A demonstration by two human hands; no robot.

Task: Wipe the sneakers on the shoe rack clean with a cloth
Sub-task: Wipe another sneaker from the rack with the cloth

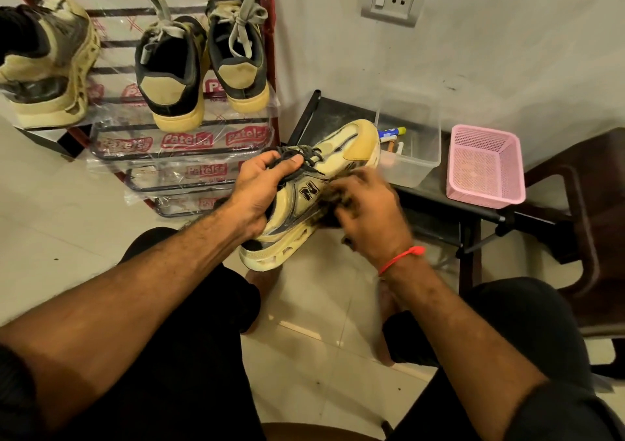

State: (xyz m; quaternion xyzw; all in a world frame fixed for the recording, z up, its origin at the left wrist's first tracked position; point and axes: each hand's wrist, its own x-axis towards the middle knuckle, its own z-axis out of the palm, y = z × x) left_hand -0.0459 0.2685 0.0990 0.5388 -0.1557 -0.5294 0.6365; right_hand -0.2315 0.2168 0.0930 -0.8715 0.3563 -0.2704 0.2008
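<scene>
1. Head view, hard to make out: the right hand point(367, 215) is smeared by motion blur, and the dark cloth point(333, 200) bunched under its fingers shows only as a mottled patch, so its outline and colour cannot be read exactly. The matching cream and grey sneaker point(45, 61) on the rack is cut off by the left edge. The contents of the clear plastic tub point(411, 146) are small; only a blue-capped tube and some sticks can be told.

2. Head view, hands: the left hand point(262, 193) grasps the cream-yellow sneaker with a dark "N" on its side point(321, 183) at the collar, thumb laid over the dark laces, fingers curled into the opening. The right hand clenches the cloth and presses it against the shoe's side, just right of the "N". A red thread circles the right wrist.

3. Head view, the shoe: it is held in the air above the person's knees, toe pointing up and away toward the tub, chunky cut-out sole facing down-right. On the red metal shoe rack wrapped in printed plastic point(189, 142) stands a pair of black and tan sneakers with grey laces point(203, 65), heels outward. A pink plastic mesh basket point(485, 166) sits on the dark low table point(436, 193).
</scene>
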